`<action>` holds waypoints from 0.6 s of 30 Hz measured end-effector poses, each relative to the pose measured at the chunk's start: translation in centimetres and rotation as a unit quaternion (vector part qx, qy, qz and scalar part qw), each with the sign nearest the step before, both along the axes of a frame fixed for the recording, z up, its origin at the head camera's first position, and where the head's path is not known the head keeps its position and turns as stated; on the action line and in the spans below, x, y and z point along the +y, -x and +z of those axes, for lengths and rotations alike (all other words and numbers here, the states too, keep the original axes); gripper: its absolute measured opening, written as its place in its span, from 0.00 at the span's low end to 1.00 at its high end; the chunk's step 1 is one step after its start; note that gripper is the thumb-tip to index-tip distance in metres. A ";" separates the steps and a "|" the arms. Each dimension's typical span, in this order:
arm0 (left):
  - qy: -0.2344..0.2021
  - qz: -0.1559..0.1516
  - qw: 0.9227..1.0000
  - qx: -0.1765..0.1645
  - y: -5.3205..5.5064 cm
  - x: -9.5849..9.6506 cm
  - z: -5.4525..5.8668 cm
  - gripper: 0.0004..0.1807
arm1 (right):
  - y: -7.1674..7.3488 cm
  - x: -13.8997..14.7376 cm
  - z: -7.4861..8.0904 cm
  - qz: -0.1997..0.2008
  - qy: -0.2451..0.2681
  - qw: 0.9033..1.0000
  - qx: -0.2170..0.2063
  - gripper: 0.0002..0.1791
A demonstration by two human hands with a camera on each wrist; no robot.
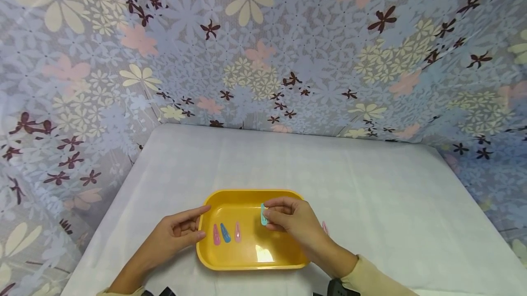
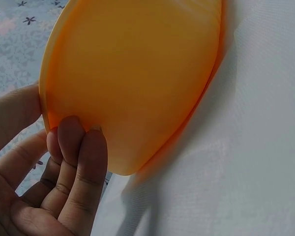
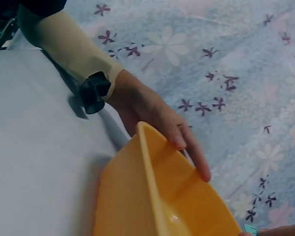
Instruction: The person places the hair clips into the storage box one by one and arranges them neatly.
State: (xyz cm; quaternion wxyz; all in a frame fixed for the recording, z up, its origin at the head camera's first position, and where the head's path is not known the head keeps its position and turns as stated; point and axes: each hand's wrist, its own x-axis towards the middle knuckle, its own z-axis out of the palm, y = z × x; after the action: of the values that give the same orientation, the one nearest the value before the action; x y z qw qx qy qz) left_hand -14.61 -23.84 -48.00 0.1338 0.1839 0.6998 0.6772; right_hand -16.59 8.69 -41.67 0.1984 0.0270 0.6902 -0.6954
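Note:
A yellow tray (image 1: 230, 261) lies on the white-covered table. My left hand (image 1: 174, 232) grips its left rim, and in the left wrist view the curled fingers (image 2: 91, 167) press against the outer wall. Over the tray's right half, my right hand (image 1: 294, 218) pinches a turquoise snap hair clip (image 1: 264, 216) between thumb and fingers. Inside, to the left, a dark pink hair clip (image 1: 216, 235), a blue hair clip (image 1: 225, 233) and a light pink hair clip (image 1: 237, 232) lie side by side. The right wrist view catches only the turquoise clip (image 3: 250, 229) and fingertips at its lower corner.
Outside the tray, another pink hair clip (image 1: 325, 228) lies on the table, partly hidden by my right arm. White cloth (image 1: 370, 186) covers the table. A flower-patterned fabric (image 1: 263, 58) hangs behind it and at the sides.

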 end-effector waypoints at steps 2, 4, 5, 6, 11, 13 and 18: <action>0.001 0.000 1.000 0.000 0.0 0.0 0.0 0.31 | 0.1 -0.3 -0.3 0.012 -0.001 1.000 0.003 0.18; 0.002 0.001 1.000 0.000 0.0 0.0 0.0 0.31 | 0.1 -0.5 -0.6 0.024 -0.003 1.000 0.009 0.19; 0.003 0.002 1.000 0.001 0.0 0.0 0.1 0.31 | 0.1 -0.6 -0.7 0.030 -0.004 0.999 0.013 0.19; 0.003 0.002 1.000 0.002 0.0 0.0 0.1 0.31 | 0.2 -0.7 -0.8 0.035 -0.006 0.999 0.016 0.19; 0.003 0.005 1.000 0.004 0.0 0.0 0.1 0.31 | 0.5 -1.2 -1.6 0.044 -0.022 0.999 0.019 0.18; 0.003 0.006 1.000 0.006 0.0 0.1 0.1 0.31 | 0.7 -1.4 -2.0 0.048 -0.032 0.998 0.020 0.17; 0.005 0.005 1.000 0.009 0.0 0.1 0.1 0.31 | 0.7 -2.0 -2.5 0.064 -0.062 0.995 0.038 0.15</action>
State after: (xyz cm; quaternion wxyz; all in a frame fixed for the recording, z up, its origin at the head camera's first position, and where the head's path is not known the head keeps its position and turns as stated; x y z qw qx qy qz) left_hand -14.64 -23.76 -47.94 0.1249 0.1858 0.7053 0.6726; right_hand -17.31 6.70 -44.15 0.2137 -0.0316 0.7392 -0.6379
